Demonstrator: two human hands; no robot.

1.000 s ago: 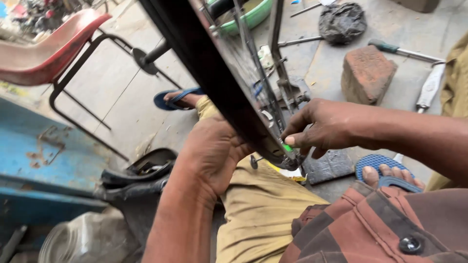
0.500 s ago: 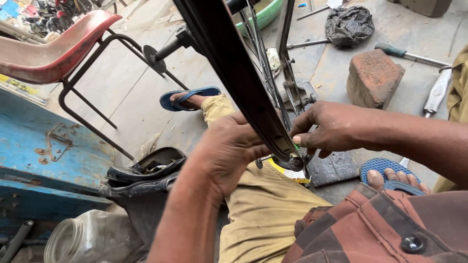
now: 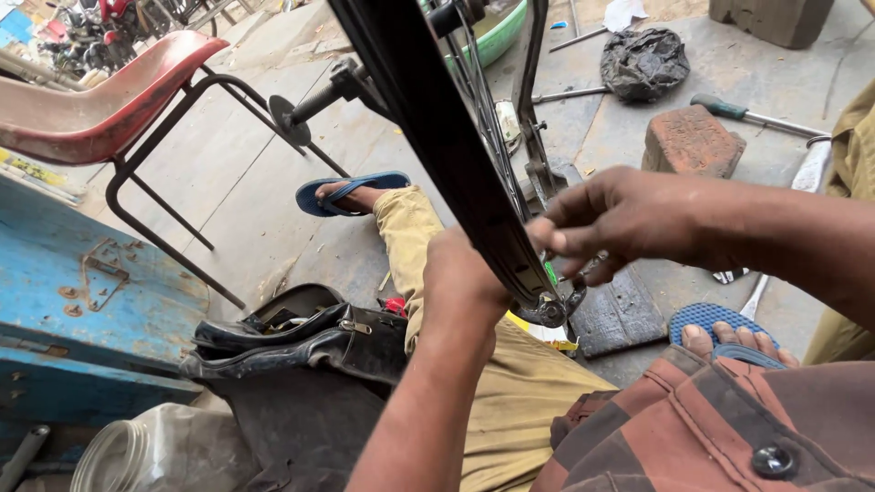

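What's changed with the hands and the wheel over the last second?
The right hand let go of the green-handled tool and lifted off, fingers now pinching near the wheel rim. The left hand stayed gripping the rim's lower part. The brick did not move.

head view | worn on head | looks steeply down | close to lap

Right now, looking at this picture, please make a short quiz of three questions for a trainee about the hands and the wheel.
1. True or false: the left hand rests against the black wheel rim.
2. What lies on the floor behind the right hand? A) a brick B) a bucket C) a ladder
3. What colour is the chair seat?

Key: 1 true; 2 A; 3 red.
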